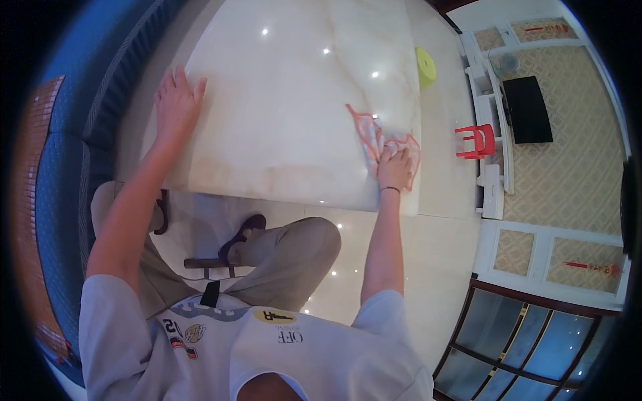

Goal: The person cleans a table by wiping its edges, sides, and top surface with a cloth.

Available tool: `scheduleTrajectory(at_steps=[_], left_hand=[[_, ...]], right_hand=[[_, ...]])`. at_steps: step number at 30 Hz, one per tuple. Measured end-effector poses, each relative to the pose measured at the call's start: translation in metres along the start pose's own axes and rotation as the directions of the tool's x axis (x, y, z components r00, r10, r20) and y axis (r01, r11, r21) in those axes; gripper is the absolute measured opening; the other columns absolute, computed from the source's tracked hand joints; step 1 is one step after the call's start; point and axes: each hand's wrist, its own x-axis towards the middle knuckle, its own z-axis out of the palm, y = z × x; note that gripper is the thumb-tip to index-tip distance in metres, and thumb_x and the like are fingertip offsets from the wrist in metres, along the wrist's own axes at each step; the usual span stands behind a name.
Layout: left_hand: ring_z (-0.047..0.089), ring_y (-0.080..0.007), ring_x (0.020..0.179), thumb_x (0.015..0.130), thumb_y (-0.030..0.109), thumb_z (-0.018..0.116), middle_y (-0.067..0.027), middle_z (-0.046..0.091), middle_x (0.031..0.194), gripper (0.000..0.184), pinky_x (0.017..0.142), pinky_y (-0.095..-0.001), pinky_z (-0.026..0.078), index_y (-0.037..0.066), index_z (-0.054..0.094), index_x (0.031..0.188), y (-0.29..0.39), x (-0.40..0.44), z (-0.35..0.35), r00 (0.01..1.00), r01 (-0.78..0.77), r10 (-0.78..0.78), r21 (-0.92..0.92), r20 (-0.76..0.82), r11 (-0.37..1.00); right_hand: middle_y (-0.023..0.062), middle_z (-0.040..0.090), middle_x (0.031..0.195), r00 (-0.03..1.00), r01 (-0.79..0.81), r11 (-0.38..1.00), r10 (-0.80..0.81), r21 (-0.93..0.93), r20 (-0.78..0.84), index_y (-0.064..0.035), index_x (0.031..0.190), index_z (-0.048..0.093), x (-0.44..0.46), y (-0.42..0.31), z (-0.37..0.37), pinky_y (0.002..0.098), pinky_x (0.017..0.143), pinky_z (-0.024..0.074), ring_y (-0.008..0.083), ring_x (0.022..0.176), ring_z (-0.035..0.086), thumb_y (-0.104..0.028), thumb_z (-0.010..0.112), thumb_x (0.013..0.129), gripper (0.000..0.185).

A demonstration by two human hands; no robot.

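A pale, glossy marble table [281,120] stretches out in front of me. My right hand [395,168] presses on a crumpled white cloth with pink-orange edges [372,136] near the table's right edge, its fingers bent over the fabric. The cloth spreads ahead of the hand and to its right. At the table's left edge my left hand [179,103] lies with its fingers apart and holds nothing.
A blue sofa [63,200] with a woven mat [27,220] runs along the left. To the right stand a yellow-green stool [426,67], a red chair [478,142] and a white cabinet [493,190] by a television [528,110]. My legs are below the near edge.
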Motion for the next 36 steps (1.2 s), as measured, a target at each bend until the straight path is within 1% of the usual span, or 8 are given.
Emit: scheduleTrajectory(at_steps=[4, 6, 12, 15, 17, 20, 27, 36], left_hand=[[0.034, -0.0409, 0.131, 0.092, 0.048, 0.048, -0.0277, 0.036, 0.139, 0.066, 0.106, -0.0519, 0.028, 0.002, 0.037, 0.138, -0.002, 0.003, 0.009, 1.000, 0.029, -0.029, 0.016, 0.007, 0.999], [0.034, -0.0408, 0.131, 0.092, 0.048, 0.048, -0.0274, 0.036, 0.140, 0.067, 0.106, -0.0516, 0.027, 0.002, 0.036, 0.138, -0.002, 0.003, 0.010, 1.000, 0.030, -0.030, 0.018, 0.007, 0.999], [0.034, -0.0402, 0.131, 0.092, 0.048, 0.048, -0.0268, 0.035, 0.141, 0.067, 0.107, -0.0513, 0.027, 0.003, 0.034, 0.140, -0.002, 0.004, 0.013, 0.999, 0.049, -0.049, 0.012, 0.009, 0.999], [0.035, -0.0396, 0.131, 0.092, 0.049, 0.048, -0.0271, 0.036, 0.140, 0.067, 0.106, -0.0513, 0.029, 0.003, 0.036, 0.139, -0.007, 0.004, 0.016, 1.000, 0.030, -0.029, 0.033, -0.009, 0.999], [0.036, -0.0393, 0.130, 0.092, 0.049, 0.047, -0.0273, 0.037, 0.140, 0.066, 0.105, -0.0514, 0.030, 0.003, 0.036, 0.138, -0.010, 0.005, 0.020, 1.000, 0.000, 0.001, 0.059, -0.017, 0.998], [0.038, -0.0393, 0.129, 0.092, 0.050, 0.046, -0.0276, 0.038, 0.138, 0.066, 0.103, -0.0514, 0.032, 0.003, 0.037, 0.138, -0.015, 0.006, 0.024, 1.000, -0.006, 0.008, 0.076, -0.021, 0.997], [0.041, -0.0402, 0.126, 0.093, 0.049, 0.047, -0.0279, 0.041, 0.135, 0.064, 0.101, -0.0526, 0.034, 0.002, 0.039, 0.135, -0.013, 0.005, 0.023, 0.994, -0.034, 0.044, 0.093, -0.104, 0.995], [0.040, -0.0409, 0.127, 0.093, 0.049, 0.046, -0.0285, 0.041, 0.135, 0.064, 0.101, -0.0537, 0.033, 0.001, 0.039, 0.136, -0.009, 0.004, 0.012, 0.993, -0.056, 0.061, 0.054, -0.096, 0.997]], right_hand=[[0.0155, 0.040, 0.143, 0.997, 0.072, 0.997, -0.073, 0.040, 0.035, -0.0003, 0.134, 0.046, -0.046, -0.059, -0.030, 0.0535, 0.106, 0.0283, 0.0385, 0.132, 0.034, -0.049, 0.040, 0.090, 0.066], [0.0169, 0.037, 0.145, 0.972, 0.231, 0.973, -0.231, 0.006, 0.048, 0.0012, 0.135, 0.043, -0.063, -0.084, -0.034, 0.0552, 0.107, 0.0258, 0.0405, 0.134, 0.031, -0.047, 0.042, 0.089, 0.067], [0.0186, 0.036, 0.145, 0.836, 0.545, 0.819, -0.547, 0.181, -0.044, -0.0026, 0.138, 0.041, -0.107, -0.189, -0.053, 0.0597, 0.108, 0.0208, 0.0436, 0.135, 0.027, -0.047, 0.048, 0.084, 0.071], [0.0179, 0.036, 0.145, 0.787, 0.609, 0.731, -0.607, 0.310, -0.115, -0.0046, 0.137, 0.043, -0.114, -0.235, -0.070, 0.0584, 0.107, 0.0221, 0.0409, 0.134, 0.030, -0.046, 0.051, 0.084, 0.068], [0.0158, 0.036, 0.146, 0.691, 0.702, 0.608, -0.708, 0.370, -0.147, -0.0044, 0.136, 0.044, -0.101, -0.257, -0.065, 0.0576, 0.107, 0.0221, 0.0391, 0.134, 0.030, -0.047, 0.050, 0.084, 0.068], [0.0114, 0.036, 0.147, 0.655, 0.719, 0.570, -0.747, 0.397, -0.115, -0.0098, 0.138, 0.044, -0.060, -0.272, -0.054, 0.0553, 0.109, 0.0214, 0.0351, 0.135, 0.029, -0.048, 0.048, 0.084, 0.067], [0.0096, 0.038, 0.146, 0.784, 0.611, 0.738, -0.613, 0.287, -0.095, -0.0080, 0.138, 0.045, 0.015, -0.225, -0.028, 0.0523, 0.108, 0.0232, 0.0305, 0.135, 0.032, -0.052, 0.039, 0.087, 0.067], [0.0165, 0.036, 0.146, 0.963, 0.256, 0.941, -0.267, 0.220, 0.021, -0.0023, 0.135, 0.046, 0.046, -0.077, -0.018, 0.0476, 0.111, 0.0224, 0.0323, 0.135, 0.032, -0.054, 0.037, 0.087, 0.071]])
